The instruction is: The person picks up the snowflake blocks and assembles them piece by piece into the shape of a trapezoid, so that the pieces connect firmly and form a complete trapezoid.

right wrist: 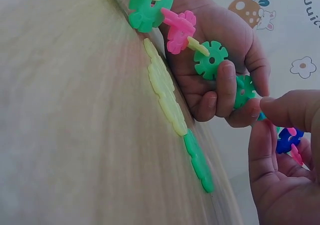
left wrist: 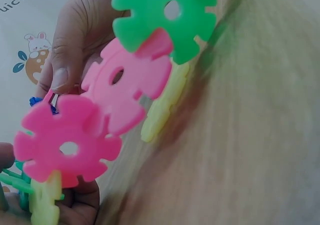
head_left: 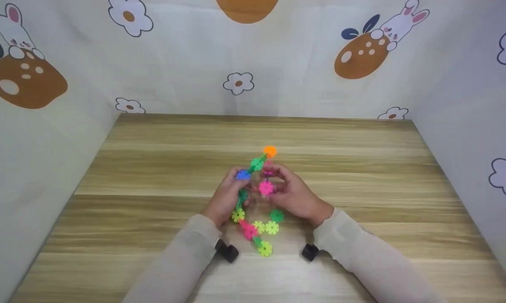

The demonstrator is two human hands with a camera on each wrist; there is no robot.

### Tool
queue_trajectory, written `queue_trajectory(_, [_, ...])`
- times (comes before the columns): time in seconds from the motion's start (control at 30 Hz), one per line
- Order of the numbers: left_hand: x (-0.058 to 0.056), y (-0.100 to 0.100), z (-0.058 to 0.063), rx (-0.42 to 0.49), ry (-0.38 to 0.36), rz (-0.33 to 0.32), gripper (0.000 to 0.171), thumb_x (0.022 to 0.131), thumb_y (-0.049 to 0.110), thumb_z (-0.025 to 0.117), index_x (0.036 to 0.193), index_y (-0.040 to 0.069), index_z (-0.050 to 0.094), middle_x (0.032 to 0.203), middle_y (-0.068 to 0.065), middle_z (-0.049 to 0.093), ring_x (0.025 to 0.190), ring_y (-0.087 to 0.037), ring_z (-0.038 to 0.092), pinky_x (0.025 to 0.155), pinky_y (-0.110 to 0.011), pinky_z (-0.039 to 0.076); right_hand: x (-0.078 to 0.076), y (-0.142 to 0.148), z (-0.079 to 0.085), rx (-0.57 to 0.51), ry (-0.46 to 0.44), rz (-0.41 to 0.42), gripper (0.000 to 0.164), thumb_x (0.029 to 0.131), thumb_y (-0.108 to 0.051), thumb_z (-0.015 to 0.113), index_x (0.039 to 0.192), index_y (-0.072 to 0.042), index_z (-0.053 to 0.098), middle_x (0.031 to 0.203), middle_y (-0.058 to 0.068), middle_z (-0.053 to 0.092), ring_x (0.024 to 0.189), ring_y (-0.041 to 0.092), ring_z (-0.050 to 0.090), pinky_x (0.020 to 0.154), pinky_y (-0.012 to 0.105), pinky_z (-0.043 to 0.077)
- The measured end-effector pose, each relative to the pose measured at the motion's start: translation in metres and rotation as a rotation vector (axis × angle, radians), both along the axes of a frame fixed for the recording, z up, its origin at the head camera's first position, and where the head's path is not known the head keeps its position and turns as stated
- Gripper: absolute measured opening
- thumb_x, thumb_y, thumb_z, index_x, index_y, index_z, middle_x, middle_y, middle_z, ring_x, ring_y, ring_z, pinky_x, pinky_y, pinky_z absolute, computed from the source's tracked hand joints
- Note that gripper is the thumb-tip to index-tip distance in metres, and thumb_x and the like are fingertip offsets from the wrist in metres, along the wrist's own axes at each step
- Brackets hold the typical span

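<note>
A chain of notched plastic snowflake discs hangs between both hands above the table. My left hand [head_left: 222,198] grips it near a blue disc [head_left: 243,174], fingers curled round the green discs [right wrist: 210,60]. From there, green discs and an orange disc [head_left: 270,151] rise toward the far side. Below the left hand trail a yellow disc [head_left: 238,215], pink discs [left wrist: 70,147] and, at the near end, another yellow disc [head_left: 264,248]. My right hand [head_left: 299,195] pinches a strand with a bright pink disc [head_left: 266,188], close beside the left hand. The fingers partly hide the strand.
Two joined yellow discs [head_left: 272,227] and a green disc [head_left: 277,215] lie flat on the wooden table [head_left: 152,168], just under the hands. Printed fabric walls [head_left: 185,63] stand at the back and both sides. Black wrist devices [head_left: 227,251] sit under each sleeve.
</note>
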State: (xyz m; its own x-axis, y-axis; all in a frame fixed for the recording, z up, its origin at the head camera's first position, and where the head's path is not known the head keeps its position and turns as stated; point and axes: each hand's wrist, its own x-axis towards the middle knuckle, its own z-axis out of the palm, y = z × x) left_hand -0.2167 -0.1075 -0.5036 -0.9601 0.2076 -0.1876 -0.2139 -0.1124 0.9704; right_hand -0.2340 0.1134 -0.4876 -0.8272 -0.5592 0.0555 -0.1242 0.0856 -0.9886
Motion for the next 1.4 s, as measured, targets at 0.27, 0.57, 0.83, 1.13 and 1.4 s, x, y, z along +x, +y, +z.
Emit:
queue_trajectory(0.27, [0.0, 0.0001, -0.001, 0.025, 0.019, -0.006, 0.029, 0.109, 0.017, 0.043, 0.138, 0.011, 0.048, 0.096, -0.009, 0.06, 0.064, -0.018, 0.05, 0.062, -0.027, 0.047, -0.001, 0.0005, -0.0024, -0.024, -0.008, 0.011, 0.073, 0.093, 0.0, 0.077, 0.156, -0.01, 0.042, 0.155, 0.023, 0.046, 0.127, 0.036, 0.064, 0.097, 0.035, 0.059])
queue_trajectory(0.57, [-0.0016, -0.0002, -0.0013, 0.002, -0.014, -0.014, 0.027, 0.109, 0.02, 0.044, 0.135, 0.016, 0.049, 0.097, -0.005, 0.059, 0.068, -0.017, 0.052, 0.065, -0.027, 0.048, 0.0007, 0.0009, -0.0042, -0.079, -0.026, 0.017, 0.062, 0.094, 0.006, 0.068, 0.151, -0.006, 0.046, 0.147, 0.018, 0.051, 0.118, 0.033, 0.067, 0.087, 0.032, 0.061])
queue_trajectory(0.83, [-0.0007, -0.0005, -0.0003, 0.016, 0.003, -0.035, 0.025, 0.11, 0.018, 0.044, 0.134, 0.014, 0.048, 0.096, -0.005, 0.059, 0.067, -0.018, 0.05, 0.065, -0.028, 0.048, 0.0006, -0.0008, -0.0037, -0.092, -0.047, 0.01, 0.065, 0.09, 0.009, 0.069, 0.149, 0.001, 0.042, 0.145, 0.021, 0.047, 0.112, 0.029, 0.068, 0.086, 0.029, 0.061])
queue_trajectory(1.13, [0.0002, -0.0006, 0.0011, 0.011, 0.007, -0.059, 0.03, 0.108, 0.017, 0.047, 0.138, 0.016, 0.047, 0.102, -0.006, 0.063, 0.072, -0.019, 0.053, 0.068, -0.029, 0.05, 0.0007, -0.001, -0.0037, -0.073, -0.028, -0.013, 0.068, 0.088, 0.008, 0.074, 0.148, 0.001, 0.042, 0.143, 0.024, 0.047, 0.111, 0.031, 0.068, 0.088, 0.03, 0.061])
queue_trajectory(1.4, [0.0005, 0.0007, 0.0002, 0.037, 0.009, -0.051, 0.029, 0.106, 0.015, 0.051, 0.135, 0.013, 0.047, 0.106, -0.008, 0.066, 0.075, -0.021, 0.057, 0.068, -0.03, 0.053, 0.0002, -0.0008, -0.0048, -0.072, -0.019, -0.016, 0.062, 0.09, 0.008, 0.073, 0.146, 0.0, 0.047, 0.143, 0.021, 0.052, 0.116, 0.031, 0.068, 0.094, 0.035, 0.061])
